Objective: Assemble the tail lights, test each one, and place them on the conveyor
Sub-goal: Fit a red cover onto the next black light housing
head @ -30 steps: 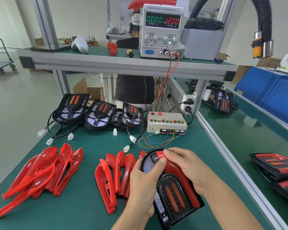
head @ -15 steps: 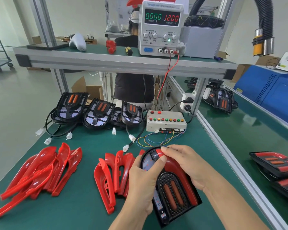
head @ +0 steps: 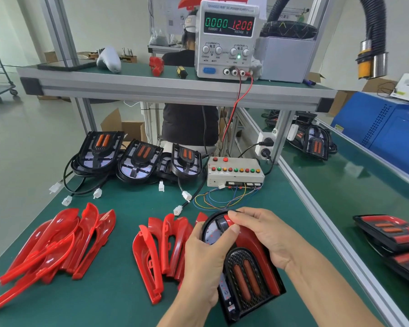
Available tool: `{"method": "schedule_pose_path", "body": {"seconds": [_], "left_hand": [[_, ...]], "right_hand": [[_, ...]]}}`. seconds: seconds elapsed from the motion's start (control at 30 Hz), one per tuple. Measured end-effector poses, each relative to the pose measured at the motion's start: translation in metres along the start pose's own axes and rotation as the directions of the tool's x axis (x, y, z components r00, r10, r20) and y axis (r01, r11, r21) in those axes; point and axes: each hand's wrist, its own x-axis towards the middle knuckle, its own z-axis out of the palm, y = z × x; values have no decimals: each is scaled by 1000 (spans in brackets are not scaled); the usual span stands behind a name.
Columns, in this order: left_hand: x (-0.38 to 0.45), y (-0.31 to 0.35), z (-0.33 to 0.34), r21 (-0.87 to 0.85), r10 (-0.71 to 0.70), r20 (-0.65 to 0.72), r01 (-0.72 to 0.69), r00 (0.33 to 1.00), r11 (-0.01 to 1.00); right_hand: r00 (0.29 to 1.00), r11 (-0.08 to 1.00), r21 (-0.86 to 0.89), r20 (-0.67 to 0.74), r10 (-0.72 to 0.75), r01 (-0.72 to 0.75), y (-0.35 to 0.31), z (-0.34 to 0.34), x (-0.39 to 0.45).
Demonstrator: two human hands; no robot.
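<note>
Head view: power supply (head: 227,41) is reading 0.000 CURRENT A, 12.00 VOLTAGE V; left hand (head: 203,260) and right hand (head: 267,237) are gripping a black, red-lensed tail light (head: 246,274).

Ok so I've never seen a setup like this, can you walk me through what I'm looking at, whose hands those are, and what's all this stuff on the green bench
There is no robot here. A camera worn on a person's head looks forward and down at a factory workbench, so the two hands belong to the wearer. The left hand and right hand both grip one tail light: a black housing with a red lens being pressed onto it, fingers curled over its rounded top. To the left lie two heaps of loose red lenses, still unfitted. Further back sit three black housings with cables and white plugs, and a test box with a row of coloured buttons. On the shelf above, a power supply reads 12.00 volts and zero current. The green belt on the right carries more lights.
</note>
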Motion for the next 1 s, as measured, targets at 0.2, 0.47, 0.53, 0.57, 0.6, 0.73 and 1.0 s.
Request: {"method": "schedule_pose_path", "body": {"seconds": [0.2, 0.47, 0.53, 0.57, 0.6, 0.73, 1.0], "left_hand": [[1, 1, 1, 2, -2, -8, 2, 1000, 1000], [6, -1, 3, 9, -27, -19, 28, 999, 1000], [7, -2, 3, 20, -33, -21, 33, 999, 999], [7, -2, 3, 24, -39, -25, 40, 999, 999], [7, -2, 3, 21, -47, -29, 47, 998, 999], [10, 5, 4, -22, -63, -19, 63, 998, 998], [18, 13, 2, -90, -110, -64, 104, 992, 990]], "right_hand": [[1000, 1000, 18, 5, 6, -6, 1, -2, 2], [1000, 999, 34, -1, -1, 1, 0, -5, 5], [1000, 1000, 28, -19, -14, 14, 0, -4, 5], [999, 999, 23, -26, -22, 23, 1, -3, 5], [999, 999, 19, -34, -37, 38, 3, -2, 4], [995, 994, -38, -10, -100, 100, 5, -7, 1], [991, 944, -301, 12, -134, 132, 18, -34, -15]]}}
